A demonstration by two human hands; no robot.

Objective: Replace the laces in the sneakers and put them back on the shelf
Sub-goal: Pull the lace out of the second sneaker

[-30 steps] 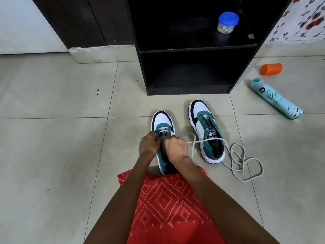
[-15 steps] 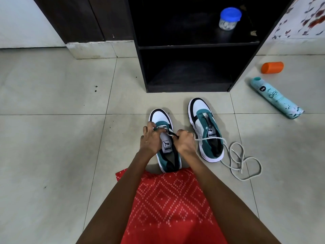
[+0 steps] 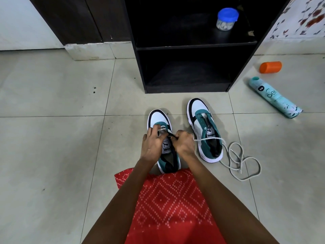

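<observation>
One camera only, worn on the person's head, looking forward and steeply down; the floor (image 3: 52, 155) lies close below, the shelf (image 3: 193, 46) just ahead.

Both arms bare, stretched forward and down, coming close together at hands. Left hand (image 3: 152, 144) back up, fingers bent down at tips, pinching lace (image 3: 207, 138). Right hand (image 3: 184, 142) curled in tight fist, knuckles up, gripping lace too. Hands side by side, small gap between. Forearms fill bottom of view.
</observation>
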